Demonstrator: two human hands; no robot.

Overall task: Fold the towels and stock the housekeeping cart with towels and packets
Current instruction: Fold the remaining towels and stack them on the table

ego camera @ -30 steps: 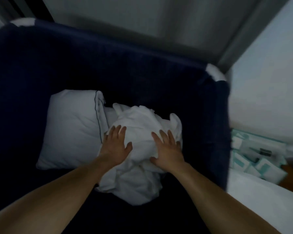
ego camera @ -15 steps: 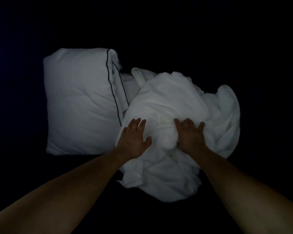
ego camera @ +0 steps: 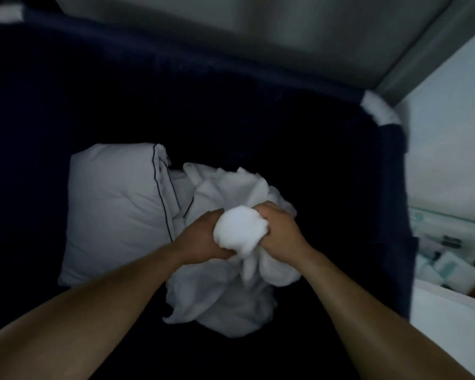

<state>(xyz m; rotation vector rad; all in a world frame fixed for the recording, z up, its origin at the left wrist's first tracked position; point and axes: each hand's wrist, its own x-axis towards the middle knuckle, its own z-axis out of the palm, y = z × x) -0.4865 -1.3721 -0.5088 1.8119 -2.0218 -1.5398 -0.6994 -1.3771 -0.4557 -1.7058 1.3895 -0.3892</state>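
A crumpled white towel [ego camera: 225, 303] is gripped by both hands inside a navy fabric bin [ego camera: 258, 111]. A bunched wad of it is squeezed between the left hand [ego camera: 200, 237] and the right hand [ego camera: 280, 231], with the fingers of both curled into the cloth. The rest of the towel is heaped on the bin's floor, touching a white pillow [ego camera: 113, 209]. No folded towel is seen, so folding and stocking are judged hardly begun. Pale packets [ego camera: 447, 266] are seen outside the bin at right, blurred; no brand, label or writing can be read.
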